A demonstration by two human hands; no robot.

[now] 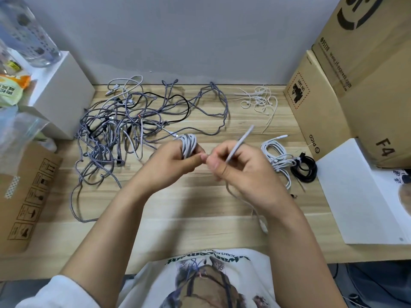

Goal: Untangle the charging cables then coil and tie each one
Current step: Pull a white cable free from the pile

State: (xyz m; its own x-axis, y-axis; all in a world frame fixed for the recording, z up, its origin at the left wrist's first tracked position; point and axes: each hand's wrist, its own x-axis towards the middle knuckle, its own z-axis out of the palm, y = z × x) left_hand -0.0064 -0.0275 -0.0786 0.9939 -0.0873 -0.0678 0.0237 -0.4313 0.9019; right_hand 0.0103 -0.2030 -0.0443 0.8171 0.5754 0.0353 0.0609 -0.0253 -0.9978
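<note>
Wooden table [200,218] runs wall to wall, boxed in by large cardboard boxes [355,85] on the right and a smaller cardboard box [24,192] at the left edge. White box [64,92] at far left. Tangle of grey braided cables [115,130] with one black strand through it sprawls over the left and centre of the table, loops trailing toward the near edge. Loose white ties [258,101] lie scattered at the back right, near the boxes. Finished white cable coil [278,154] and black cable coil [304,168] sit side by side, touching, at right. Left hand [175,163] grips a small coil of pale cable [189,144], the turns wound round its fingers, held above the table's middle. Right hand [242,172] just beside it, fingers curled, pinching the free run of the same cable [241,143]; this part is motion-blurred. The cable's tail drops below the right wrist to a white plug [263,225] on the table.
</note>
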